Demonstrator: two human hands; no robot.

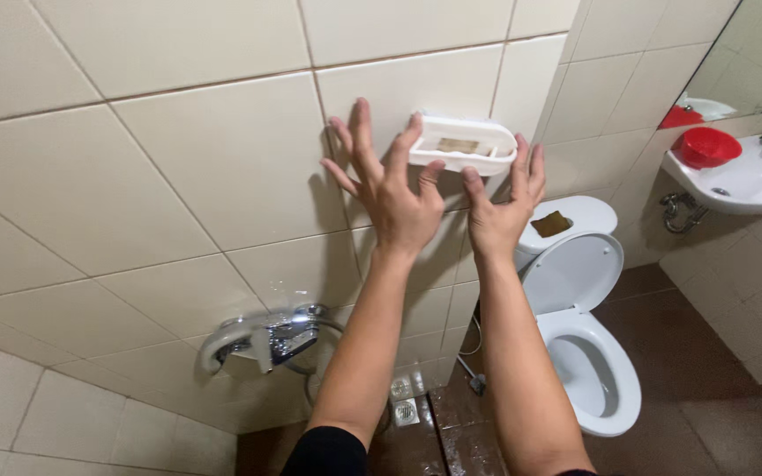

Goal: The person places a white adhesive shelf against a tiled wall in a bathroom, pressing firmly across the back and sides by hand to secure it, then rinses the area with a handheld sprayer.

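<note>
A: Hands?
B: Left hand [394, 189] fingers spread wide, fingertips at the left end of the white soap dish [463, 144]. Right hand [500, 207] open, cupping its right end from below.
A: Where's the dish?
B: High on the tiled wall [178, 150], above the toilet [584, 308].
A: Handling?
B: Looks like light, stiff plastic, maybe wet-slippery. Grip both ends. Mounted or loose, can't tell.

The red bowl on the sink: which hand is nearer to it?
Right. The right hand is under the white soap dish's end that faces the red bowl; the left hand is at the dish's far end.
</note>
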